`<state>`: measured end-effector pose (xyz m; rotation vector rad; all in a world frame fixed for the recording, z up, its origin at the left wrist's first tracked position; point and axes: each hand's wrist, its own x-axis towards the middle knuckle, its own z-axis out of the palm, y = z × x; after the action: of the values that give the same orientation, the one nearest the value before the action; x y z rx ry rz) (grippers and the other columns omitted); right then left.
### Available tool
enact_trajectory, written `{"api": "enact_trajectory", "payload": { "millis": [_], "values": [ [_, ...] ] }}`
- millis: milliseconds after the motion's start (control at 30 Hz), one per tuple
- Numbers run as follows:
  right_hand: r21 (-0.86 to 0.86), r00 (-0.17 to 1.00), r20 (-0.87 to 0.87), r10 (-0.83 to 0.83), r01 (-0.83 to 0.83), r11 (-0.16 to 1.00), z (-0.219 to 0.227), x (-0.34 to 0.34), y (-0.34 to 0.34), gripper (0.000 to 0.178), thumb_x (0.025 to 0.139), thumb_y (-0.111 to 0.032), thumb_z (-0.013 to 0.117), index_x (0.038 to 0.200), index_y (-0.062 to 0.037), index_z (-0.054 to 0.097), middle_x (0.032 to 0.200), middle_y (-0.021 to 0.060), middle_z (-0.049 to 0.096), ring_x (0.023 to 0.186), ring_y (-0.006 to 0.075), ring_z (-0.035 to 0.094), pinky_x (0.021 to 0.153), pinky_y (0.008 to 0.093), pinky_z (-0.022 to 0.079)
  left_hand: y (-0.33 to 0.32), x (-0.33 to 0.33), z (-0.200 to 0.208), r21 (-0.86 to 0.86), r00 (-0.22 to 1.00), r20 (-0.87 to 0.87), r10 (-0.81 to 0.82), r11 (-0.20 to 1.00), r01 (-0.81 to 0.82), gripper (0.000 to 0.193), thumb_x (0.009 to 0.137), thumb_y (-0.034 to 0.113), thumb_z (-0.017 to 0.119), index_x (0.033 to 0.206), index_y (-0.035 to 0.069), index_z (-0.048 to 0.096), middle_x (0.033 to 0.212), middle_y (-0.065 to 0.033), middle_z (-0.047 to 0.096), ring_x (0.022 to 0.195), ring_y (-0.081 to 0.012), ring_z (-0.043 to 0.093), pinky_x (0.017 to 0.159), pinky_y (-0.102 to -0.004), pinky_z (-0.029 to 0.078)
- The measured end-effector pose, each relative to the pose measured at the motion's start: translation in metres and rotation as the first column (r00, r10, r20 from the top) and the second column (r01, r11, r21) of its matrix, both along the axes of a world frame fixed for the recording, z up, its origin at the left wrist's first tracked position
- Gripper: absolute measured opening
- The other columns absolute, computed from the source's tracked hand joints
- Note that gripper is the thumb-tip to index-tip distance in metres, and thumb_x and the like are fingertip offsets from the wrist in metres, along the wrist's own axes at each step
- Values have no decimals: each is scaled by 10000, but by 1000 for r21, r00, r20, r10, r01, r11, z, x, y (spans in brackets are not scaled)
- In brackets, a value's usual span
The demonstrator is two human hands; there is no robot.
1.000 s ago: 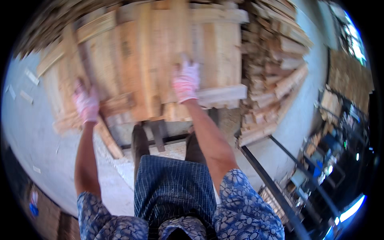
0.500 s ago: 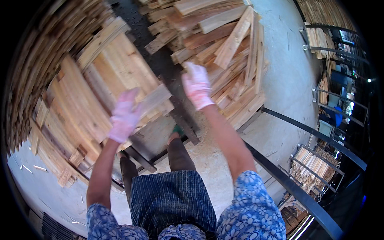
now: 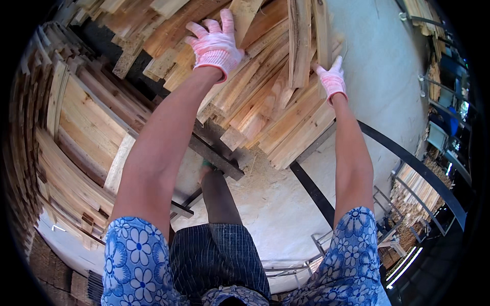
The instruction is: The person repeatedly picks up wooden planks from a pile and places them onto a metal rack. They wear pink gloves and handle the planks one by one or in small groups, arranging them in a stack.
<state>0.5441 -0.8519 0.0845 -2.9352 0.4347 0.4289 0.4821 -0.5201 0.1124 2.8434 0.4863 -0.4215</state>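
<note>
Both my hands wear pink-and-white knitted gloves. My left hand (image 3: 217, 46) is spread wide above a heap of rough wooden boards (image 3: 260, 112), its fingertips close to a pale board (image 3: 245, 18). Whether it touches the wood cannot be made out. At the heap's right edge, my right hand (image 3: 332, 79) has thumb and finger apart, beside the near end of a narrow upright-running board (image 3: 322, 33). Another narrow board (image 3: 299, 43) lies just left of that one, across the others.
To the left stands a neater stack of boards (image 3: 89, 127), with more piled planks (image 3: 28, 117) behind it. Dark metal bars (image 3: 314, 191) support the heap. A curved-looking dark rail (image 3: 416, 158) runs at the right, near another wood stack (image 3: 416, 186).
Both hands have moved from the left stack and the gap onto the board heap. The view has swung right, bringing the heap to the middle. My left arm now reaches further forward.
</note>
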Motion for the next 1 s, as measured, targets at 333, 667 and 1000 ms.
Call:
{"api": "enact_trajectory", "payload": {
  "millis": [333,667,1000],
  "values": [
    [768,899,-361,-248,437,469,21,-3,21,780,832,-522,791,1338,32,574,1243,206,662,1118,339,651,999,433,491,13,0,5,12,999,-37,-18,1000,18,1069,860,424,744,1653,158,79,1597,-257,338,1459,-594,249,1126,-657,340],
    [195,990,125,-64,39,980,23,7,145,1191,737,-372,874,1640,-118,140,1576,350,211,1307,491,524,1097,486,462,29,1,26,-9,996,52,-66,998,67,1012,826,306,740,1628,74,167,1366,-222,541,1275,-451,503,986,-570,489],
    [669,987,-48,-155,147,728,90,-108,136,970,821,-324,837,1594,-71,308,1516,291,427,1335,400,535,1162,405,424,47,-79,-16,165,987,42,-155,975,146,1060,837,348,786,1639,146,123,1479,-226,475,1353,-460,479,1080,-584,431]
  ]
}}
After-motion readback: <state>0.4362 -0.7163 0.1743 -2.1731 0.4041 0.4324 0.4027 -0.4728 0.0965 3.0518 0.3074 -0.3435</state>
